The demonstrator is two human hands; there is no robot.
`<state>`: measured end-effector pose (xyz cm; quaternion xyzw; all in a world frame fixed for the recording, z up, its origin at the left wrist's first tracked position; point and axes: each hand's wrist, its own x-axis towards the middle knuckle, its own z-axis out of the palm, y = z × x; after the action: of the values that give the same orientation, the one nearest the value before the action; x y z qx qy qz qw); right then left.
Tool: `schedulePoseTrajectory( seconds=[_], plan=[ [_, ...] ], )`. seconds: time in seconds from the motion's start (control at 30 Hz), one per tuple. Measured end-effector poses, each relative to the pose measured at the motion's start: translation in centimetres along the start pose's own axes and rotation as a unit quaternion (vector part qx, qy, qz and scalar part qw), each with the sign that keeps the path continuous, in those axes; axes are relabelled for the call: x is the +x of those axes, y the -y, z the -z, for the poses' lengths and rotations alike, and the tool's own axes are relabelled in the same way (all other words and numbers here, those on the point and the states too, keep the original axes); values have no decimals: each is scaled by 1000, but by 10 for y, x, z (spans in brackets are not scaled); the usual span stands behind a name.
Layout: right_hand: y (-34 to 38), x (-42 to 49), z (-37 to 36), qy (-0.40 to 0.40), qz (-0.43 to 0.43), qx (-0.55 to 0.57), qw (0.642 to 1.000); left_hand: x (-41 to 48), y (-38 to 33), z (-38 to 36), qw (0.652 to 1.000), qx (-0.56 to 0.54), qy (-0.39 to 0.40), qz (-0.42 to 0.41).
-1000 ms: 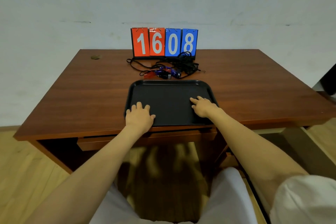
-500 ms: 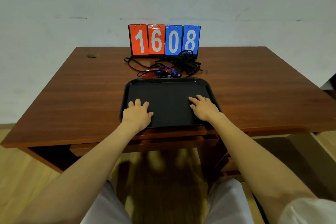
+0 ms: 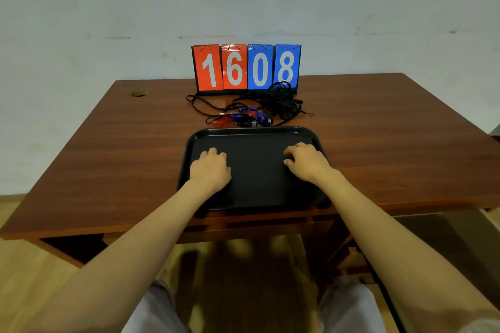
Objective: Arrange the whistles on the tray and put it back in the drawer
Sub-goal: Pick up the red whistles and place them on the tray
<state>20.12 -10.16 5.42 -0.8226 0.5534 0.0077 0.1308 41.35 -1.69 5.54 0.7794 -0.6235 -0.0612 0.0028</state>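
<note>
The black tray [image 3: 257,135] lies long side across the desk [image 3: 108,149], overhanging its near edge. Left hand [image 3: 209,170] and right hand [image 3: 305,161] rest loosely curled on it, gripping nothing; whistles [image 3: 243,116] heaped just beyond.

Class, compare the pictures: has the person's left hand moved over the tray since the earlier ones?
Yes. The left hand has slid farther onto the tray, away from its near rim and toward the whistles.

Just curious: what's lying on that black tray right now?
Only the left hand and right hand, resting on the black tray. The whistles lie behind it. Whatever the palms cover is hidden.
</note>
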Motion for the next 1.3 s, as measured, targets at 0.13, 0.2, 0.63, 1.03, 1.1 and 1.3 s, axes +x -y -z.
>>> schedulePoseTrajectory(
  seconds=[0.13,0.2,0.63,1.03,1.1,1.3],
  plan=[
    [10,29,14,-3,28,0,1000,38,-8,13,999,-29,1,-23],
    [16,46,21,-13,43,8,999,58,-8,19,999,-36,-13,-23],
    [79,149,11,-23,120,22,992,147,31,6,995,-85,-48,17],
    [102,192,2,-55,84,-31,994,191,50,-4,994,-77,-72,-28],
    [101,196,1,-44,86,-31,995,196,52,-3,995,-76,-43,-48],
    [108,205,3,-56,70,-25,996,199,53,1,992,-115,-20,-52]
  ],
)
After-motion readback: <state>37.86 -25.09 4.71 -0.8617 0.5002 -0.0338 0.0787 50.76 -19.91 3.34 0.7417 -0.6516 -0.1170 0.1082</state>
